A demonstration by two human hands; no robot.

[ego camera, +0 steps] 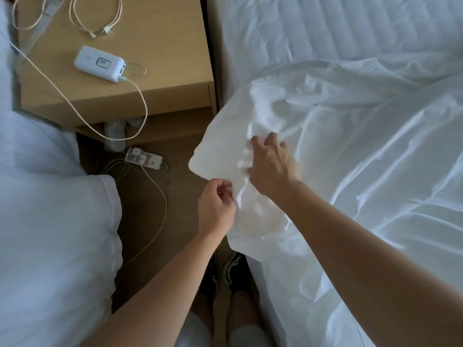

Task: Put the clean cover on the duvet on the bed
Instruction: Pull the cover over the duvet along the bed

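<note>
Bed (pixel 338 33) at right; left hand (pixel 216 209) pinches cover (pixel 363 159) corner, right hand (pixel 271 164) spread flat on it; seating corner, next likely shake-down.

A light wooden bedside table (pixel 160 46) stands on the brown carpeted floor (pixel 155 196) between two white-sheeted beds, carrying a white power bank (pixel 100 63) and coiled white cables (pixel 95 18), with a white power strip (pixel 144 158) lying on the carpet below it.

left hand (pixel 216 205) pinching cover (pixel 225 149) corner, right hand (pixel 271 164) spread on it
</note>
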